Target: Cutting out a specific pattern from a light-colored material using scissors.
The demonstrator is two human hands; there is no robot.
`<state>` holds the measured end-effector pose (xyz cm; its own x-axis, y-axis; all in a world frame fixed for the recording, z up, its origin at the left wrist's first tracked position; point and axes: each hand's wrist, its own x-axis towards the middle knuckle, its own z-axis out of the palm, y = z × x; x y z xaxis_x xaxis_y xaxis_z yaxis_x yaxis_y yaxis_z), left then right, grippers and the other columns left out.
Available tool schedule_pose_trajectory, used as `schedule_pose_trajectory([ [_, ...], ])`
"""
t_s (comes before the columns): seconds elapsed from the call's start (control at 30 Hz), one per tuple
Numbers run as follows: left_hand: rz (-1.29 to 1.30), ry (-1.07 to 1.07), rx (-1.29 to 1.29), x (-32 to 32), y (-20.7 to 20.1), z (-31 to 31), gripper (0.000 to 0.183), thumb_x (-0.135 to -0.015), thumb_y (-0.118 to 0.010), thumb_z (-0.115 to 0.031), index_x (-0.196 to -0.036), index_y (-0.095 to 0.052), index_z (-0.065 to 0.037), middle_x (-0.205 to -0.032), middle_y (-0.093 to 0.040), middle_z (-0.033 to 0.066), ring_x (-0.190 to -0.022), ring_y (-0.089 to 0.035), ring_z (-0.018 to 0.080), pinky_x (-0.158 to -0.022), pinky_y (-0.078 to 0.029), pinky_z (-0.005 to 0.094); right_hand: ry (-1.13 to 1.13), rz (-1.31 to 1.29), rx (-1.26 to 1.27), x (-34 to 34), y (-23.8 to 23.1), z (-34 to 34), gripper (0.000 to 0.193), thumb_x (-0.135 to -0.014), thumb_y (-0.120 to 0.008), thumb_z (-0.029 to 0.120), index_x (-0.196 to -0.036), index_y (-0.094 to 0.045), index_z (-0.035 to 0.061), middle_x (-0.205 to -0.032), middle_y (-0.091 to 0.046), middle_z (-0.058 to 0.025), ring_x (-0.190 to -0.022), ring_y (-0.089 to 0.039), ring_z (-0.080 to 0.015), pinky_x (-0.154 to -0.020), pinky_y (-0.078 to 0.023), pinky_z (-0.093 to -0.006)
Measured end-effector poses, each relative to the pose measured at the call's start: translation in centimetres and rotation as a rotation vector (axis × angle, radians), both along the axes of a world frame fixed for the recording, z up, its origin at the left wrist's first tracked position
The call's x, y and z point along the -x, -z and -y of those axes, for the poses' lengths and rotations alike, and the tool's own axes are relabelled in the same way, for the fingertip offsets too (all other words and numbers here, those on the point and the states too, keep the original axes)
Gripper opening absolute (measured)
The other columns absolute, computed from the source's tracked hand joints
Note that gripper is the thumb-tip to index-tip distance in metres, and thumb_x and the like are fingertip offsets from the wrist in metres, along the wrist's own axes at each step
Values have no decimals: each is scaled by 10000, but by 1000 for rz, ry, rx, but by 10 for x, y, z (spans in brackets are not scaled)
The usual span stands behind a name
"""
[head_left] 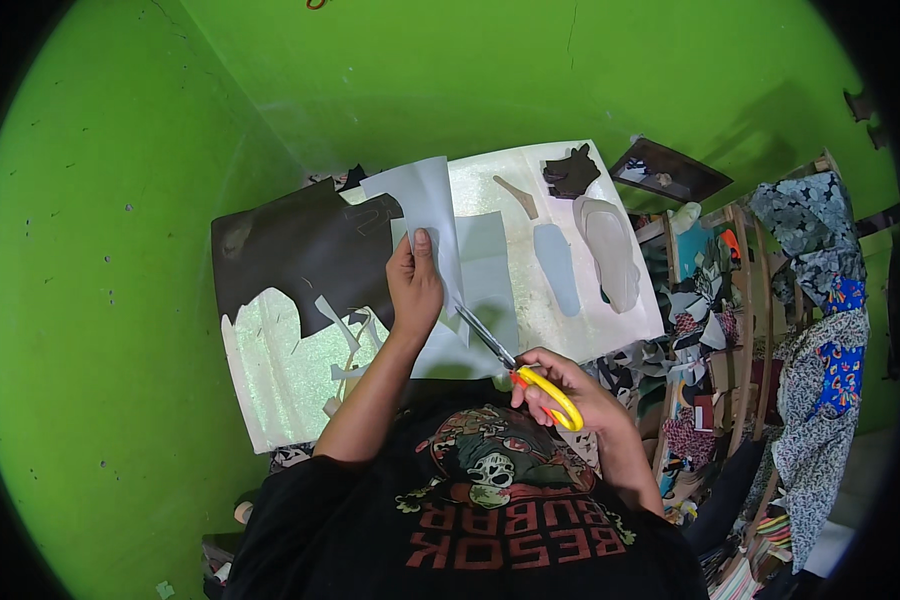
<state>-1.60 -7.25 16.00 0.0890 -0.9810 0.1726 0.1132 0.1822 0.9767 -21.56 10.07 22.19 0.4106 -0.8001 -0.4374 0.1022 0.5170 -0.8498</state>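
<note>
My left hand (416, 283) grips a pale grey-blue sheet (426, 190), thumb on top, holding it up above the table. In my right hand (570, 385) is a pair of scissors (489, 336) with yellow and orange handles; the blades point up and left, their tips at the sheet's lower right edge. Whether the blades are parted I cannot tell. Another pale grey-blue sheet (486, 260) lies under the held one. To the right are a light blue insole-shaped piece (556, 268) and a translucent shoe-shaped form (607, 255).
A large dark brown sheet (300, 250) with cut-out edges covers the table's left part. Thin offcuts (338, 322) lie near my left forearm. A small brown strip (516, 197) and a dark scrap (571, 173) rest at the far right. Wooden shelves (749, 330) crammed with scraps stand at right, beside green walls.
</note>
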Motion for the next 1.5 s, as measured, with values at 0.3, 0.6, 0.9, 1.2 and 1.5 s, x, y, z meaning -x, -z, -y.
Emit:
schedule_pose_trajectory([
  [0.3,-354,126,-295,0,0,4,423,-1056,-467,-427,-991,-632,-42,-906,-589,-19,-816,-466,58,-759,-408,242,28,277,27,16,-15,0,442,-965,-647,321,-1212,-474,-1,-893,-648,-133,-553,-548,-100,-485,-440,-235],
  [0.6,-496,224,-412,5,-4,-4,475,-1043,-470,-452,-1196,-612,-26,-1120,-661,66,-995,-596,128,-919,-472,293,21,268,-4,8,-9,2,448,-968,-646,325,-1220,-469,-1,-884,-645,-127,-549,-552,-105,-470,-430,-230],
  [0.9,-558,170,-387,6,-5,-6,479,-1048,-456,-452,-1216,-598,-27,-1129,-653,73,-1004,-594,137,-917,-472,296,78,196,3,-3,-6,0,577,-947,-654,398,-1286,-451,-22,-885,-654,-141,-543,-556,-124,-462,-442,-236],
  [1.2,-491,135,-265,10,-6,-5,454,-1062,-432,-436,-1152,-608,-27,-1061,-654,50,-954,-581,106,-878,-467,277,1,214,19,-3,-5,0,556,-954,-653,376,-1268,-447,-34,-890,-650,-136,-543,-559,-111,-476,-461,-232],
  [1.5,-497,65,-266,8,-15,-4,442,-1068,-423,-426,-1097,-623,-34,-964,-651,28,-856,-578,84,-788,-477,260,12,221,-12,1,-13,-3,315,-998,-596,243,-1193,-476,27,-833,-633,-99,-511,-537,-88,-461,-441,-228],
])
